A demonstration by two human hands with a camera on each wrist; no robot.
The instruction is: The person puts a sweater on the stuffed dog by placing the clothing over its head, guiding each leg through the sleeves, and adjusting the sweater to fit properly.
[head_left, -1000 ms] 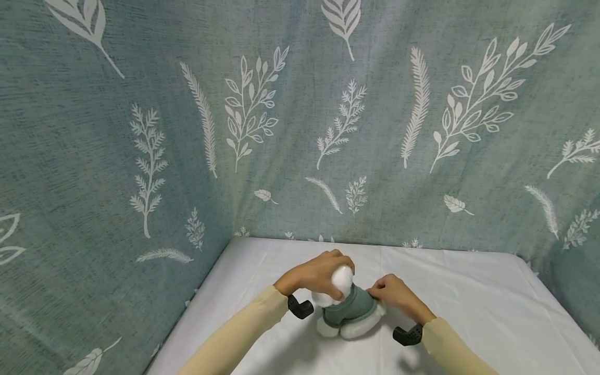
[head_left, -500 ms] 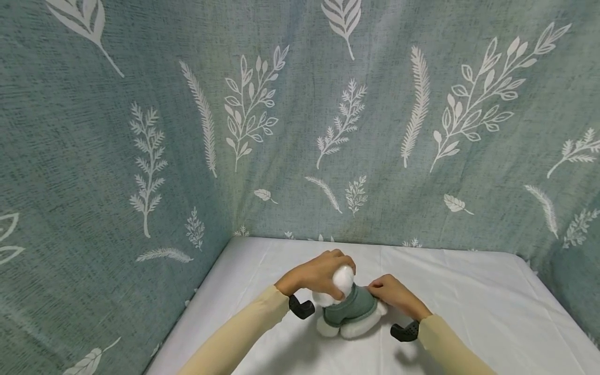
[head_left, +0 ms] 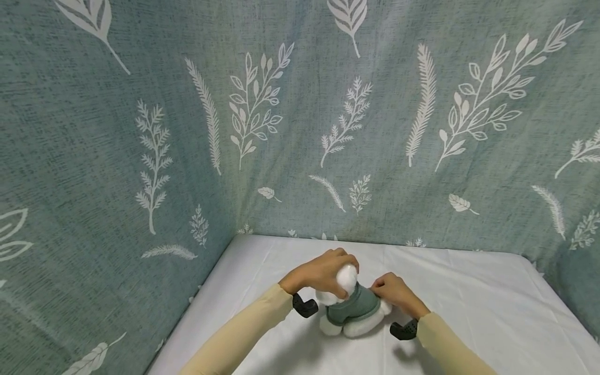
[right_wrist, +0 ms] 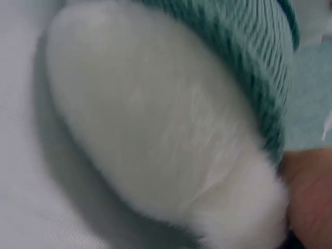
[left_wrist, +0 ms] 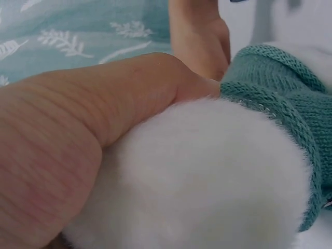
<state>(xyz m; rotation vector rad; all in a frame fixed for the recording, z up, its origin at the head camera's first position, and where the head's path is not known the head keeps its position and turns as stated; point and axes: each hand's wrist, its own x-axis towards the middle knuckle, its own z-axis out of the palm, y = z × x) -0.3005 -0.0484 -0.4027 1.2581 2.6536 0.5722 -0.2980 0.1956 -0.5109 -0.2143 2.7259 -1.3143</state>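
Note:
A white plush toy (head_left: 361, 327) in a green knitted sweater (head_left: 352, 306) lies on the white-covered table. My left hand (head_left: 323, 272) grips its fluffy head, thumb on the near side and fingers over the far side. In the left wrist view the white fur (left_wrist: 207, 171) of the head fills the space below the thumb. At the toy's rear, my right hand (head_left: 394, 290) pinches the sweater's hem with thumb and fingers. From the right wrist the toy's white lower body (right_wrist: 155, 114) shows below the hem, with part of the right hand (right_wrist: 314, 197) at the edge.
The table (head_left: 473, 302) has a white cloth with faint creases. Green-blue fabric with white leaf prints (head_left: 300, 130) hangs behind it and along the left side. Each wrist wears a black device (head_left: 404, 330).
The right hand has shifted slightly, its wrist moving a little left, and the toy's white rear shows more below the sweater's hem. The left hand keeps its hold; the head view has shifted slightly.

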